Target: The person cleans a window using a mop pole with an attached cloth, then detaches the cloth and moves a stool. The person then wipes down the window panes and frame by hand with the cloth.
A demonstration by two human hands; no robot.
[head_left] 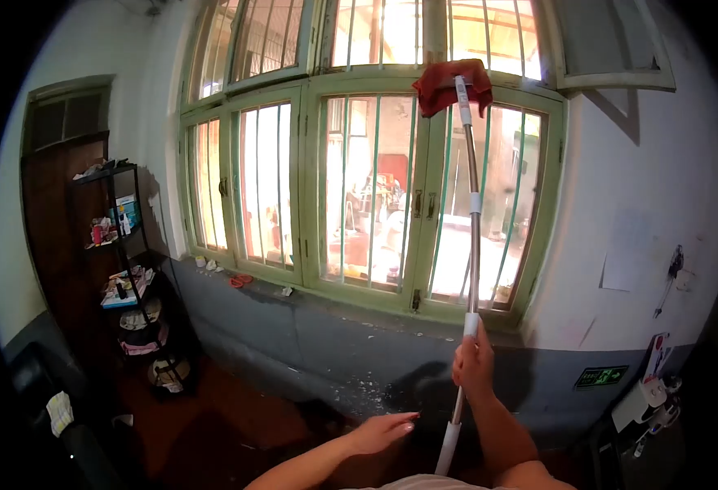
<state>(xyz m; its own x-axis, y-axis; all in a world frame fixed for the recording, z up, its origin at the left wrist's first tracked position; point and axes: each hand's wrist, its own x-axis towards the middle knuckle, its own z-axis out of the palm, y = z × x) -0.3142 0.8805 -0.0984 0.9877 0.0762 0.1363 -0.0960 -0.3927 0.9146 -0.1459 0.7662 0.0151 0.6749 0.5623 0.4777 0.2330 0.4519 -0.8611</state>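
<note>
My right hand (475,364) is wrapped round the long metal pole (472,233) of a mop, just under a white collar on it. At the pole's top, the mop head is covered by a red cloth (434,91), which lies against the green window frame (359,79) near the crossbar. The pole stands steeply, its white lower end (450,445) close to my body. Left of the pole and apart from it, my left hand (385,433) is held out with its fingers stretched and nothing in it.
Vertical bars cross the windows, and one upper casement (612,45) swings out into the room. Small items, including orange scissors-like handles (240,280), lie along the sill. A loaded black shelf (138,237) stands left by a brown door (61,220). An exit sign (601,376) is at right.
</note>
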